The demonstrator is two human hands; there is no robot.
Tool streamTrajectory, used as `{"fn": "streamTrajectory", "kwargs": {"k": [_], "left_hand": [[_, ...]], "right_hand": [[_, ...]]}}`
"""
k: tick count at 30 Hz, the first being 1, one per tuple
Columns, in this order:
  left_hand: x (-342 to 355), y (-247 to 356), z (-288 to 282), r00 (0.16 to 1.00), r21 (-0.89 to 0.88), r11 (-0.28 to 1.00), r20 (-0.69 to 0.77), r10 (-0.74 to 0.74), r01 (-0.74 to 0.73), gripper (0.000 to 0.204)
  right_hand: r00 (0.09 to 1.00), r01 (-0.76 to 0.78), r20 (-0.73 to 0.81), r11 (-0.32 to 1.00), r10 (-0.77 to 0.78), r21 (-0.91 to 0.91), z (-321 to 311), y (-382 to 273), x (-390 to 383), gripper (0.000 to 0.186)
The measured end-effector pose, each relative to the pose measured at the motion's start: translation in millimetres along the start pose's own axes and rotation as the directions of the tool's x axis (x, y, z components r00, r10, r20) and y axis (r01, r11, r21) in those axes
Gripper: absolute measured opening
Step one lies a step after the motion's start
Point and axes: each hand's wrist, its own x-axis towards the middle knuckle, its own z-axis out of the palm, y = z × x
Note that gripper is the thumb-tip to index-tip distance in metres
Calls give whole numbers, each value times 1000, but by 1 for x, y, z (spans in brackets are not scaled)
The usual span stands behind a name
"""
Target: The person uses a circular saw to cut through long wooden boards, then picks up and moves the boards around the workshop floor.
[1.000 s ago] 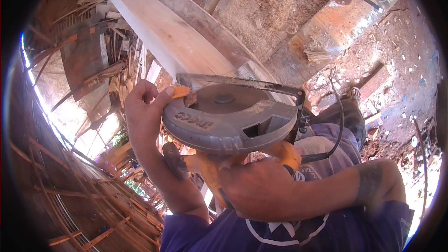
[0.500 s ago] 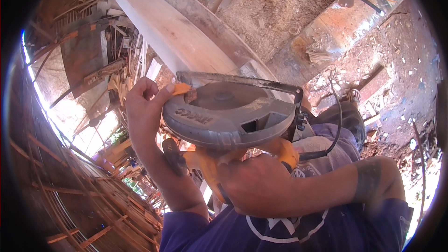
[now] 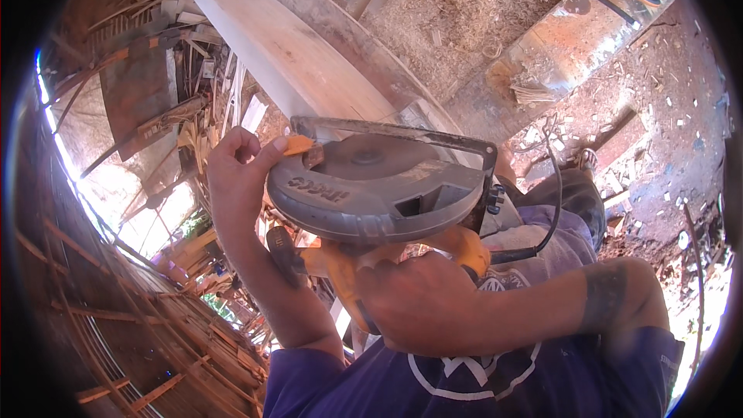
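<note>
At the near end of the pale board (image 3: 286, 42), gripping circular saw (image 3: 371, 213) by yellow handle (image 3: 340, 275) with right hand (image 3: 418, 302) closed; resting thumb of half-open left hand (image 3: 238, 170) on orange lever (image 3: 299, 145); perhaps risking a cut through slipping off toward the exposed blade (image 3: 379, 156).

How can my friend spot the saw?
Find the long pale plank at upper left, then the purple shirt at the bottom. Between them, the right hand grips the circular saw. Its curved grey guard sets it apart from the plank.
</note>
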Motion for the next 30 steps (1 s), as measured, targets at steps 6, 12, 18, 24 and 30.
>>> {"fn": "streamTrajectory", "kwargs": {"k": [6, 12, 18, 24, 30], "left_hand": [[3, -3, -3, 1000, -7, 1000, -1, -4, 4, 40], [6, -4, -4, 1000, 28, 999, 0, -15, 15, 41], [6, -7, -6, 1000, 6, 1000, -9, -23, 23, 40], [13, -16, -7, 1000, 0, 1000, 1, -24, 24, 40], [13, -16, -9, 1000, 23, 999, -1, -27, 27, 40]], "right_hand": [[999, -1, 34, 1000, 1, 7, 0, 0, 6, 29], [998, -25, 65, 999, 23, 39, -2, -2, 12, 22], [996, -11, 89, 999, 7, 42, -5, -3, 17, 15], [1000, 10, 18, 999, -11, 48, 6, 1, 18, 24], [999, 12, 52, 999, -14, 35, 0, -1, 24, 19]]}}
